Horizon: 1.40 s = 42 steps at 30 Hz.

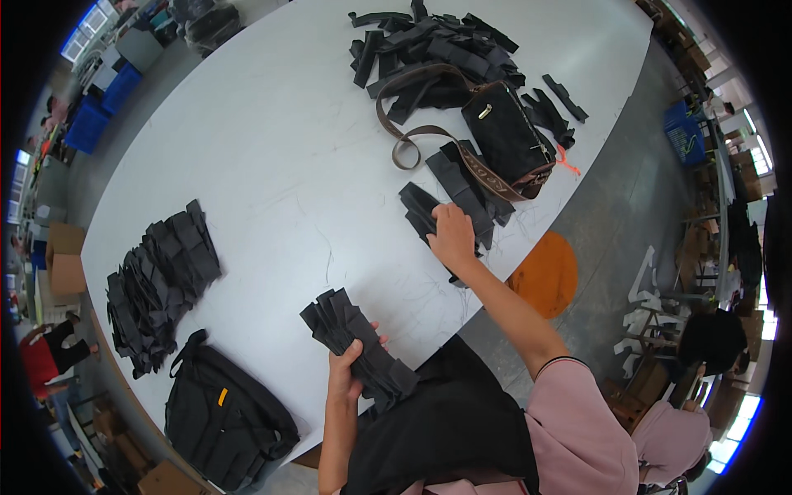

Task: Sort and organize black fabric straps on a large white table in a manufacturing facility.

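Observation:
My left hand (343,371) is closed around a stack of folded black fabric strips (381,366), held above the near edge of the white table. The thumb lies across the top of the stack. Farther right, my right hand (454,235) is closed on a small bundle of black strips (418,205) lying on the table; its fingertips are partly hidden. Just beyond this hand lie more flat black strips (455,180). A black handbag (505,132) with a brown patterned strap rests against them.
A large heap of black strips (437,45) covers the table's far side. At the left edge lies an overlapping pile of strips (161,280), with a black backpack (231,412) nearer. An orange round stool (549,276) stands beside the white table (264,140).

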Tool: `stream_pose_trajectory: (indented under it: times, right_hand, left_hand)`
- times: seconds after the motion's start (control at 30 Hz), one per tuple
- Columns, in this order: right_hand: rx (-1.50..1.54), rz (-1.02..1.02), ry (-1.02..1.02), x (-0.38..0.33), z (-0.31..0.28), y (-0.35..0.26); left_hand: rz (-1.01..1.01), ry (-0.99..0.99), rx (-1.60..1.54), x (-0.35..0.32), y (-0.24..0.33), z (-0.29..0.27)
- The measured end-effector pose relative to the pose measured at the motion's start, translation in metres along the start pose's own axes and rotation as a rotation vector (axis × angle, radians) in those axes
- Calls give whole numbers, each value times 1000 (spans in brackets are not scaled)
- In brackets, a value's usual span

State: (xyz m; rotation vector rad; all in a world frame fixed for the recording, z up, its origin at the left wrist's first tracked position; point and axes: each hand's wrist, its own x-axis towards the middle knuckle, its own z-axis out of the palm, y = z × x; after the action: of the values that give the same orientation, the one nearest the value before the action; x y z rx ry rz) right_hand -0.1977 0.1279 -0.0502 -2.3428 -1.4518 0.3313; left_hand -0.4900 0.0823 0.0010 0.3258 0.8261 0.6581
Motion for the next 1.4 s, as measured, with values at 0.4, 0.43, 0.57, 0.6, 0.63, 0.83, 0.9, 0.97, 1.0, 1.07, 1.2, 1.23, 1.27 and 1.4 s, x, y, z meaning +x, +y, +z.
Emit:
stream_pose_trajectory:
  times: [0.4,0.43,0.57,0.6,0.63,0.83,0.9,0.97,1.0,1.07,1.2,1.23,1.27,1.4]
  right_hand:
    - [835,42,-562,-14,-59,-43]
    - [1324,83,-637,-13,-68,-43]
    - [26,67,-399,-17,3,-17]
    - [557,209,-543,-23,-2,-18]
    - [1096,275,-642,-19,-2,-22]
    - [1166,346,-803,-50,-11,-63]
    - [1134,294,-809,-69,-12,-82]
    - [1347,407,-700,-88,-6,-101]
    - [1249,326,-626,-93,0,-101]
    - [1006,205,-496,-102,18,-94]
    - [792,71,-210,-115,19,-114]
    - [835,49,-98,-116,16,-119]
    - [864,50,-18,-113,11,-123]
    - [724,-93,-17,-99,8,-113]
  left_hand:
    - [76,-109,-235,-15,18,-12]
    - [72,-115,-236,-14,21,-11]
    - [1,-34,-239,3,26,-6]
    - [44,-38,-118,-2,26,-6]
    - [84,-40,4,-5,24,-6]
    - [24,269,122,33,21,0]
    - [-13,242,103,38,22,4]
    - [-11,139,44,42,10,3]
    - [-3,88,49,41,7,10]
    - [-20,52,48,36,7,19]
    - [-41,-3,54,33,16,22]
    - [-35,-25,36,33,17,21]
    - [-34,-15,6,33,12,15]
    - [-76,15,-74,25,14,25]
